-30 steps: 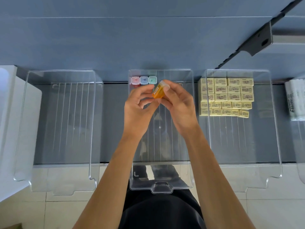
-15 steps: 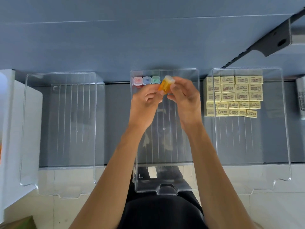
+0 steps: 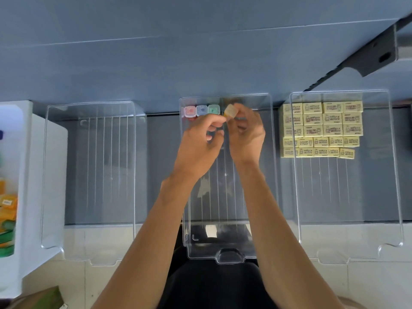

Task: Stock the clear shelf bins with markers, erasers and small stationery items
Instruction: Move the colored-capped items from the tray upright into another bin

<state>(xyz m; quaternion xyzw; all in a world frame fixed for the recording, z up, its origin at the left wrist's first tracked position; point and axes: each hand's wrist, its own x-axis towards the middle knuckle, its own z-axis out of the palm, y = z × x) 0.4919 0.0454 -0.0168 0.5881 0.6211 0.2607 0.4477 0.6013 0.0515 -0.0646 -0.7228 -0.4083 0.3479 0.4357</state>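
Three clear bins stand side by side, long sides parallel. The left bin (image 3: 89, 175) holds nothing. In the middle bin (image 3: 223, 197), three markers (image 3: 201, 110) stand upright in a row against the back wall, with pink, blue and green caps facing up. An orange marker (image 3: 230, 111) with a pale cap is pinched just beside them between the left hand (image 3: 200, 141) and right hand (image 3: 247, 132). In the right bin (image 3: 347, 197), yellow printed erasers (image 3: 321, 128) are packed in rows at the back.

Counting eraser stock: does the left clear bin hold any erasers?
No, the yellow erasers are stacked only in the right bin, while the left bin shows just its ribbed floor.
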